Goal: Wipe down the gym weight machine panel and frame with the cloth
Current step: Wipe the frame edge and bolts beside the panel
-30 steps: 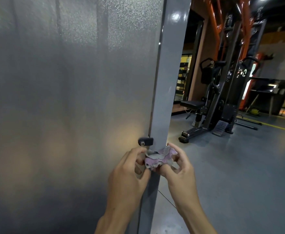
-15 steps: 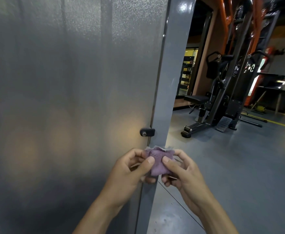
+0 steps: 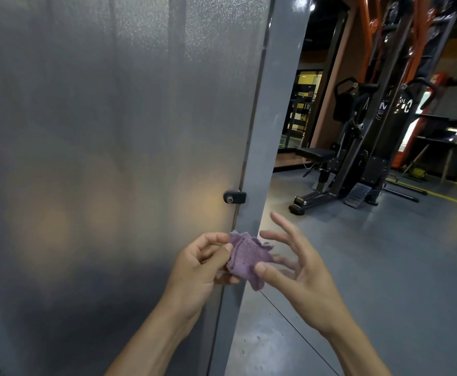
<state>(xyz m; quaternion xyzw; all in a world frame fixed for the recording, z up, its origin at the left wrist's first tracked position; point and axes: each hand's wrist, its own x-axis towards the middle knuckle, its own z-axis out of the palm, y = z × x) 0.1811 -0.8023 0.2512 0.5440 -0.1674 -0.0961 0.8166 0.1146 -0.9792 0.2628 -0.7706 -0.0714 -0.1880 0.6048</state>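
Left hand (image 3: 203, 264) has its grip pinched on the purple cloth (image 3: 249, 260), thumb and curled fingers clamped on the cloth's nine o'clock edge. That cloth hangs crumpled between both hands, in front of the grey frame post (image 3: 262, 147) and below the small black latch (image 3: 234, 197). At its three o'clock side the right hand (image 3: 300, 270) has its grip apart, fingers spread and straight, with only the thumb tip touching the cloth's lower edge. At nine o'clock of the post the frosted grey panel (image 3: 100, 131) fills the view, with dim warm reflections on it. Toward two o'clock, well apart across the grey floor (image 3: 384, 267), stands a black weight machine (image 3: 357, 158) with a padded seat and orange uprights behind.
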